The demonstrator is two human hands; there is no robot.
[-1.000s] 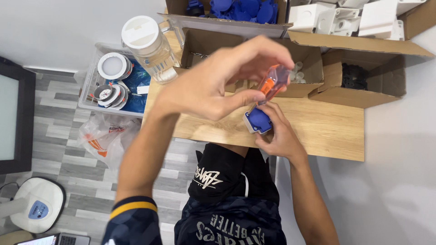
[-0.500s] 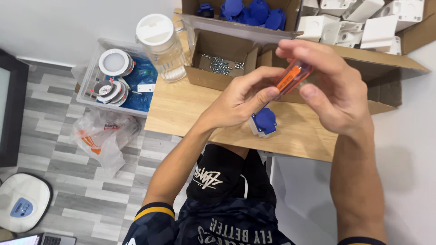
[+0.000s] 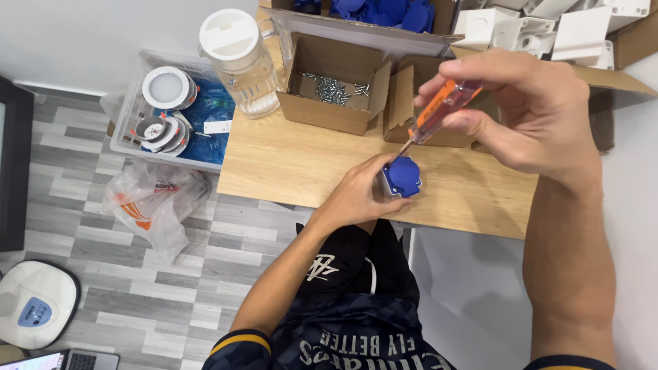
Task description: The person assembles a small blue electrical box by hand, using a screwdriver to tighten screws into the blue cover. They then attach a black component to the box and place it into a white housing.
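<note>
A person at a wooden desk (image 3: 301, 161) sets a screwdriver (image 3: 433, 113) to a small blue-capped fitting (image 3: 401, 177).

The left hand (image 3: 360, 195) is closed around the fitting, pinning it upright near the desk's front edge, its round blue face turned up. The right hand (image 3: 528, 109) is clamped on the screwdriver's clear orange handle, the shaft slanting down so its tip meets the top edge of the blue cap. Just behind the fitting stands a small open cardboard box of screws (image 3: 336, 89), with a clear plastic pitcher (image 3: 240, 62) to its left. Blue parts (image 3: 384, 10) and white plastic housings (image 3: 541, 27) fill larger cartons along the back. A clear bin of round fixtures (image 3: 168, 109) and a crumpled plastic bag (image 3: 154, 202) sit on the floor beside the desk.
</note>
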